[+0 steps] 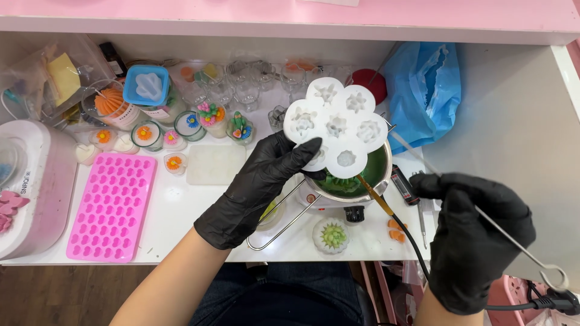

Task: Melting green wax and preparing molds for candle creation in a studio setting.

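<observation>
Both my hands wear black gloves. My left hand (pixel 257 187) grips a white flower-shaped silicone mould (pixel 336 127) by its lower left edge and holds it tilted above a small metal pot (pixel 379 176) of green melted wax. My right hand (pixel 468 238) is closed on a long thin metal skewer (pixel 513 241) with a loop at its near end; its far tip points up and left toward the mould. A wooden stick (pixel 373 194) leans in the pot.
A pink silicone mould tray (pixel 112 205) lies at the left beside a pink-and-white appliance (pixel 30 187). Small decorated candles (pixel 208 121) and empty glasses (pixel 248 87) crowd the back. A blue plastic bag (pixel 423 90), a digital thermometer (pixel 403 187) and a small green succulent candle (pixel 331 235) are nearby.
</observation>
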